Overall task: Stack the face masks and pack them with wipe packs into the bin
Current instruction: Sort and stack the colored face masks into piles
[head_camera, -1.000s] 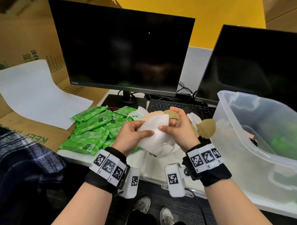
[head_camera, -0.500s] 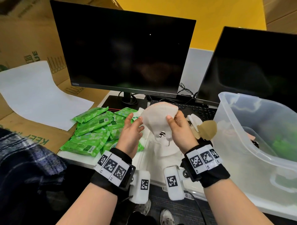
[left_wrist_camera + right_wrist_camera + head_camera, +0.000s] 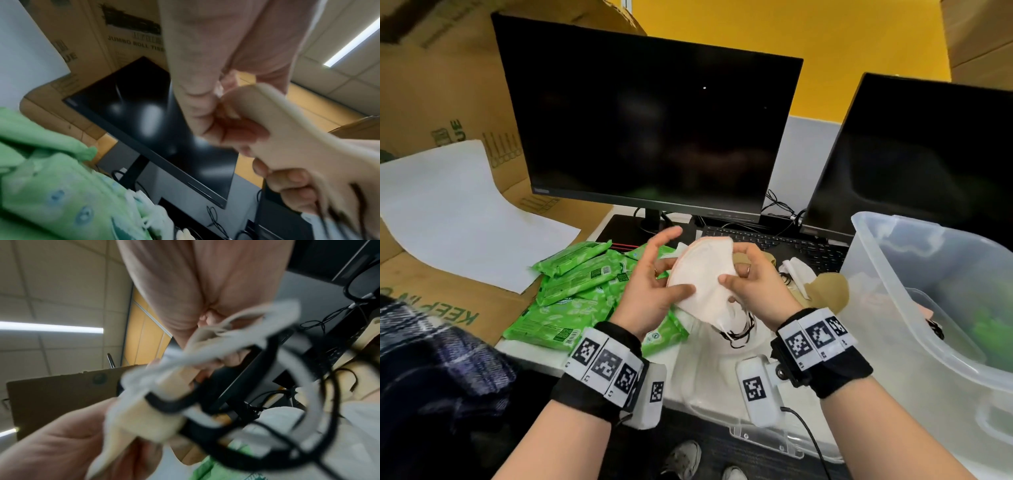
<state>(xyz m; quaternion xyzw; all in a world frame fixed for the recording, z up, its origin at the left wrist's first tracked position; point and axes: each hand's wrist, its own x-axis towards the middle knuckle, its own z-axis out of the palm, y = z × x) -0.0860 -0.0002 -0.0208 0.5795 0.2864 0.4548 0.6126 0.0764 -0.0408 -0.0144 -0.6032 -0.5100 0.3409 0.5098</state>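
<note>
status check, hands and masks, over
Left hand and right hand both grip the mask stack above the desk. Wipe packs unpacked. Bin at right, path open.

Left hand regripped the mask stack (thumb on front).

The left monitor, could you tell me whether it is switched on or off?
Apparently off: the left monitor screen is black, showing only faint reflections.

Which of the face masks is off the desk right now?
The white face mask held up between the left hand and right hand, ear loops dangling below. The tan mask lies by the clear bin.
</note>
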